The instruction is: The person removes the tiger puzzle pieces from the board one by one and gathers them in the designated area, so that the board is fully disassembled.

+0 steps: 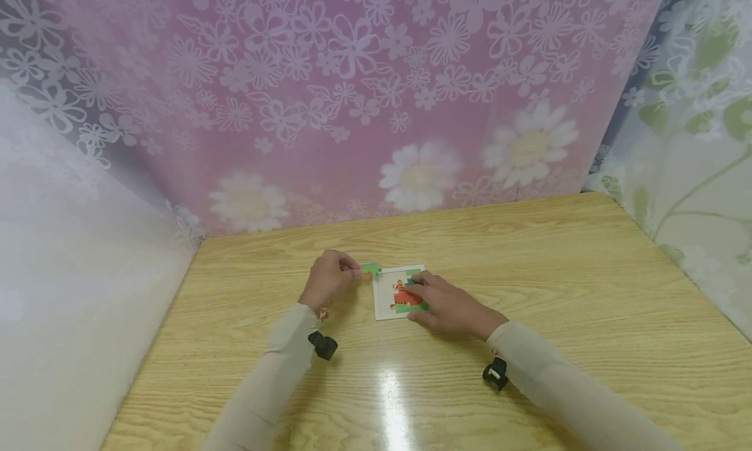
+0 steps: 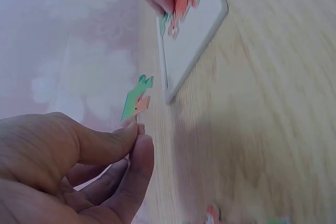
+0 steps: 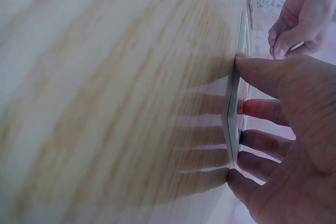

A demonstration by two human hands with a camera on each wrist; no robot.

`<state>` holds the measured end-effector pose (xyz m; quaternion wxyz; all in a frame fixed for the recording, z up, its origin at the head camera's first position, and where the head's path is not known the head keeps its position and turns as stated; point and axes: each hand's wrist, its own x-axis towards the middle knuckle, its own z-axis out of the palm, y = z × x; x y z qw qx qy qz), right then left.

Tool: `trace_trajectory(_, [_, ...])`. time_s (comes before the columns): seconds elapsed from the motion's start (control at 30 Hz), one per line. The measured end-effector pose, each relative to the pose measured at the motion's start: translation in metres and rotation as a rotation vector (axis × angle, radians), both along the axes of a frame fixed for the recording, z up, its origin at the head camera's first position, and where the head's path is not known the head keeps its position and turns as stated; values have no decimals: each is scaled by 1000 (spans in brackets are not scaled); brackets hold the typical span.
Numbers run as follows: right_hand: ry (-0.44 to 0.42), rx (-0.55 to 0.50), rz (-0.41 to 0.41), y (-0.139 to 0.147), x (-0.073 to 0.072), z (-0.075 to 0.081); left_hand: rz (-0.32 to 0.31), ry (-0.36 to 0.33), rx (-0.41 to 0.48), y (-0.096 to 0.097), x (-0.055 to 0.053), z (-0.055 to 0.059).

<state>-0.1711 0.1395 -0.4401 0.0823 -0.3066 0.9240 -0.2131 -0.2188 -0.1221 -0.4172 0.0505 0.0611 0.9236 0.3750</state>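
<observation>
Between thumb and fingertips, my left hand (image 1: 330, 278) pinches a green and orange puzzle piece (image 2: 135, 100). The piece is held up just left of a white puzzle board (image 1: 384, 312), apart from it. Fitted pieces showing a red-orange figure on green (image 1: 405, 298) lie on the board's right part; its left part is bare white. Over the board's right side, my right hand (image 1: 452, 305) spreads its fingers. In the right wrist view its thumb (image 3: 262, 74) touches the board's edge, and other fingertips rest on the pieces and rim.
A loose puzzle piece (image 1: 322, 314) lies on the wooden table (image 1: 529, 255) beneath the left wrist, partly hidden by it. Flowered pink cloth (image 1: 352, 111) hangs along the table's back edge. A pale sheet (image 1: 82, 275) stands at the left side.
</observation>
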Motion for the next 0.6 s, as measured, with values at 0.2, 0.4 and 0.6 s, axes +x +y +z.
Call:
trace_trajectory(0.2, [-3, -16, 5, 0, 2, 2, 30, -30, -2, -19, 3, 2])
trace_trajectory(0.4, [-7, -15, 4, 1, 2, 1, 52, -63, -1, -35, 4, 1])
trace_trajectory(0.6, [-7, -22, 4, 1, 1, -1, 43, -68, -12, -43, 8, 4])
